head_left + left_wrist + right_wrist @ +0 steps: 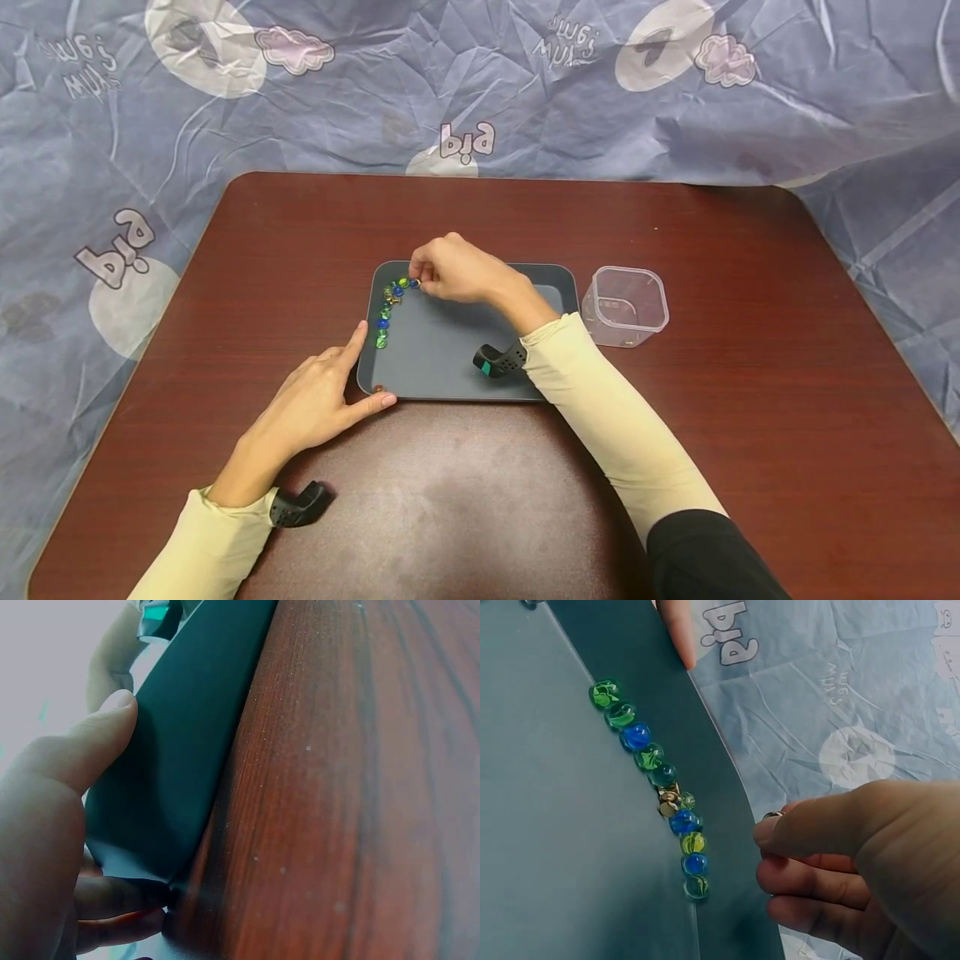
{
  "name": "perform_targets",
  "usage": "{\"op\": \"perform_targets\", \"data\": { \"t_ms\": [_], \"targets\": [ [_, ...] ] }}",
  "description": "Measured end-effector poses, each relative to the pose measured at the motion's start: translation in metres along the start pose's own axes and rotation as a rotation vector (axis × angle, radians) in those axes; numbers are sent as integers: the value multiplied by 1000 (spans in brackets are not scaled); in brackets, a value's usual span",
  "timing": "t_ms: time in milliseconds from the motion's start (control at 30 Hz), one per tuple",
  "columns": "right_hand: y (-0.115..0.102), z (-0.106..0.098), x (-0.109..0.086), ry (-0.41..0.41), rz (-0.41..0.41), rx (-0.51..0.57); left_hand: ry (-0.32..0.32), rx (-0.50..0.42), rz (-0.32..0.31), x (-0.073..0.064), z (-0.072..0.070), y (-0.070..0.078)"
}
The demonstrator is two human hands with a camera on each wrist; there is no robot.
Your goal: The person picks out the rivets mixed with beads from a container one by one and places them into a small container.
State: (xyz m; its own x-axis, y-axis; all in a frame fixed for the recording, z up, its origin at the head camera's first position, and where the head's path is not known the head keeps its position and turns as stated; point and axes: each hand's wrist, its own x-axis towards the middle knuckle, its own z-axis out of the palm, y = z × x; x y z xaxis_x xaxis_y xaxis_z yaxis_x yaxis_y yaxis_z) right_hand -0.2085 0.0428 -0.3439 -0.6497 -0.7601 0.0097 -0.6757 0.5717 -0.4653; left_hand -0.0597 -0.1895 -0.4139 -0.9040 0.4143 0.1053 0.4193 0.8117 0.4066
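Observation:
My right hand [459,268] is over the far left part of a grey tray [450,358]. Its thumb and index finger pinch a small shiny metal piece [773,814], mostly hidden by the fingertips. A line of green, blue and yellow glass marbles [636,736] curves along the tray's left side and far left corner. Among them sits a small gold-coloured metal piece [669,801]. My left hand [311,402] rests at the near left corner, fingers spread, with the thumb at the near rim and the index finger beside the left rim.
A clear plastic box [626,304] stands right of the tray, with a small thing in its bottom. A small brown piece [378,388] lies in the tray's near left corner. The brown table [750,375] meets a hanging patterned cloth [525,100] behind.

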Motion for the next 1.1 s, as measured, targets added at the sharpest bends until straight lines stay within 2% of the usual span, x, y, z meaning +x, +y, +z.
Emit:
{"op": "perform_targets", "data": {
  "t_ms": [233, 400, 767, 1100],
  "targets": [
    [3, -4, -12, 31, -12, 36, -12, -1, -3, 1, 0, 1],
    [6, -6, -21, 39, -23, 18, -9, -1, 4, 1, 0, 1],
    [13, -10, -40, 57, 28, 30, -1, 2, 11, -1, 1, 0],
    [18, -14, -54, 86, 33, 56, 10, 2, 22, 0, 1, 1]
  ]
}}
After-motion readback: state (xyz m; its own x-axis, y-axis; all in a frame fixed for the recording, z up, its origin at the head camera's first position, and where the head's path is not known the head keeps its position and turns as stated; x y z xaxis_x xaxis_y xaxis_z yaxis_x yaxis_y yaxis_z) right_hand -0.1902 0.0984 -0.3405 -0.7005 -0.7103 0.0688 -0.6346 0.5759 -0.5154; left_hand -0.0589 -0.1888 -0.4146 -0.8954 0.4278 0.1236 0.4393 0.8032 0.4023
